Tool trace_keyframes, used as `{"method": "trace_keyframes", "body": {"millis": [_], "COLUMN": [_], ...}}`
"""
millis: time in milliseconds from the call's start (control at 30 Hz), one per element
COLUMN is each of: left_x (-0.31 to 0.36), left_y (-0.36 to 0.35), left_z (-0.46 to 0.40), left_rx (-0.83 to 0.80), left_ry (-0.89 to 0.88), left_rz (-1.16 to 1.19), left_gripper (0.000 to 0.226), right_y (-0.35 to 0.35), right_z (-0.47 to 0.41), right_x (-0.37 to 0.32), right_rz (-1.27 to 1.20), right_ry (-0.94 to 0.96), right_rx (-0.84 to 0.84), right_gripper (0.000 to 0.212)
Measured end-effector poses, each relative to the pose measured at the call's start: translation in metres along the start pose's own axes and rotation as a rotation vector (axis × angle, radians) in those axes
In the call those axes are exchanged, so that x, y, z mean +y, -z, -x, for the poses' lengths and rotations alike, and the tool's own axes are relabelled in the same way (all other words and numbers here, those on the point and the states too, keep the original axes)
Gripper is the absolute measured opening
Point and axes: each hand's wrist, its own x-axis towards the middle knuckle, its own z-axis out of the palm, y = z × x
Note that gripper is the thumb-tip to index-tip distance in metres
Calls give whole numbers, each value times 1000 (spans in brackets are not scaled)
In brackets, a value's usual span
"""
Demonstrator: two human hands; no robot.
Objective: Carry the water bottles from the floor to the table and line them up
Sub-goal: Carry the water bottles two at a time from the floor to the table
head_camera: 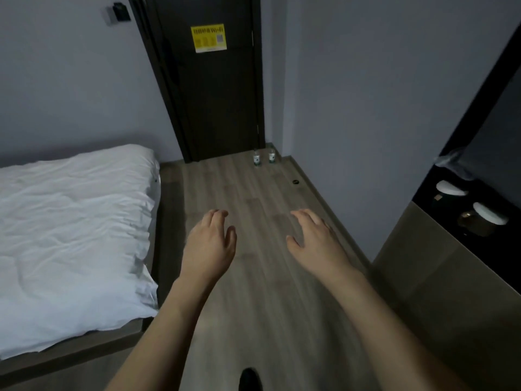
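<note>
Two small clear water bottles stand upright on the wooden floor by the dark door, the left bottle (256, 158) and the right bottle (271, 155) a short gap apart. My left hand (210, 244) and my right hand (315, 239) are stretched out in front of me over the floor, far short of the bottles. Both hands hold nothing and their fingers are relaxed, slightly curved. No table top shows clearly in this view.
A bed with a white duvet (70, 235) fills the left side. A dark closed door (217, 88) with a yellow notice stands ahead. At the right is a dark shelf unit (468, 213) with white-lidded cups. A small dark ring (295, 181) lies on the floor.
</note>
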Motion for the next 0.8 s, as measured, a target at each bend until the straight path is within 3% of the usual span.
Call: {"method": "trace_keyframes", "body": {"millis": [333,800], "left_x": [-103,-198], "left_y": [-2,-82], "left_z": [-167,-393], "left_rx": [7,-40], "left_ry": [19,78], "left_rz": [13,-5], "left_gripper": [37,39], "right_y": [-45,-120], "right_z": [-180,-442], "right_x": [-58,-43], "right_rz": [-26,-34], "right_ry": [21,31], "right_rx": [-6,-72], "right_gripper": [55,56]}}
